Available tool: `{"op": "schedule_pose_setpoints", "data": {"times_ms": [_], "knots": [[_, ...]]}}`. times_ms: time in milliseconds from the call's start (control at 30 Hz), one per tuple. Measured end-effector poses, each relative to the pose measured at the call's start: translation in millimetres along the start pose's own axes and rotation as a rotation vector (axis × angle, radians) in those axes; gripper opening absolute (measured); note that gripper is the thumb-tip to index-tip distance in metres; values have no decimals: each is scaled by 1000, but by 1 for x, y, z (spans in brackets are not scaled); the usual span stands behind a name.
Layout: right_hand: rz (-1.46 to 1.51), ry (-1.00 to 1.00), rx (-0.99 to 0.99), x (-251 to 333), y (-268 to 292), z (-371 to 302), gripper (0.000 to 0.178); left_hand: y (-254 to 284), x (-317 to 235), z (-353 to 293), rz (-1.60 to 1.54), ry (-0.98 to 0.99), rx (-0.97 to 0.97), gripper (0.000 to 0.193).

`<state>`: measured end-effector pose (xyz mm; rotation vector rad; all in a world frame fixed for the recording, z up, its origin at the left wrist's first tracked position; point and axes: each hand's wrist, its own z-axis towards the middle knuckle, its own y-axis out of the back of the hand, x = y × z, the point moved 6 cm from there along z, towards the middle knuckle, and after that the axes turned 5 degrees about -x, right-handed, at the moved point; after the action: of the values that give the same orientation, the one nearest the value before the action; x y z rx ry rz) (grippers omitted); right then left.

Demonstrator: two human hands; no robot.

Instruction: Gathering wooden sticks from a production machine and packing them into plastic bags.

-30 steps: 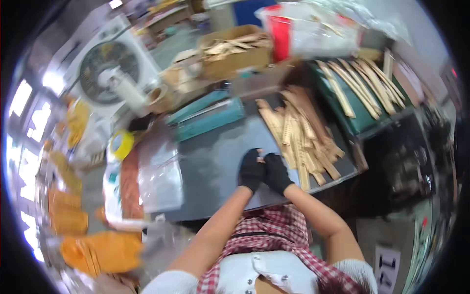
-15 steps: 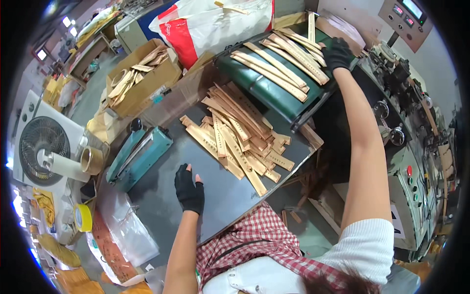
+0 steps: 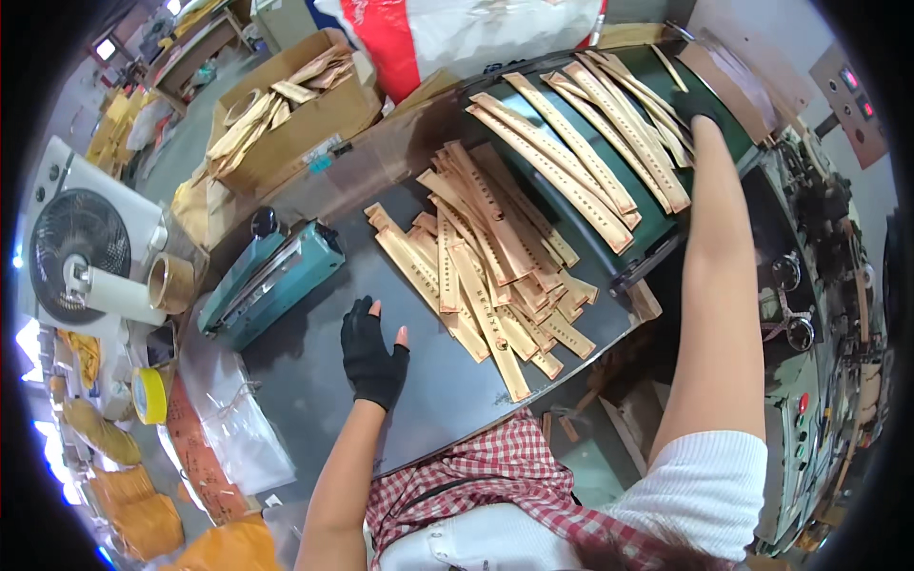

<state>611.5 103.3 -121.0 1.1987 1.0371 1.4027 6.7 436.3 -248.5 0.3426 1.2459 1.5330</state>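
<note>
My left hand [image 3: 374,360], in a black fingerless glove, lies on the grey tabletop [image 3: 295,390], fingers spread and holding nothing. At the far right my right hand [image 3: 703,107], also black-gloved, reaches over a green belt [image 3: 547,224]. It is at the ends of several long, narrow tan strips [image 3: 624,133] with dark marks, laid roughly side by side there. Its fingers are hidden, so a grip cannot be made out. Between my hands a loose heap of similar strips [image 3: 481,257] lies crisscrossed on the table.
A teal long-armed stapler-like tool [image 3: 276,285] stands on the left of the table, with clear plastic bags [image 3: 233,428] nearer me. Beyond are a cardboard box [image 3: 305,143] of strips and a red-and-white sack [image 3: 466,38]. A fan [image 3: 81,257] and yellow tape roll [image 3: 149,395] sit left.
My view has shifted, so the table and belt sit differently in it. My right hand stays at the strips' far ends, its fingers now less visible. The left hand's fingers are spread more.
</note>
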Motion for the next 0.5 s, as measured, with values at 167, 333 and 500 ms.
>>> {"op": "schedule_pose_setpoints", "data": {"times_ms": [167, 333, 500], "knots": [[277, 342, -133, 60, 8, -101, 56, 7, 2, 4, -6, 10, -53, 54], [253, 700, -69, 144, 33, -272, 50, -27, 24, 16, -85, 93, -76, 69], [416, 1077, 228, 234, 30, -435, 56, -74, 58, 39, -1140, 695, -151, 67]]}}
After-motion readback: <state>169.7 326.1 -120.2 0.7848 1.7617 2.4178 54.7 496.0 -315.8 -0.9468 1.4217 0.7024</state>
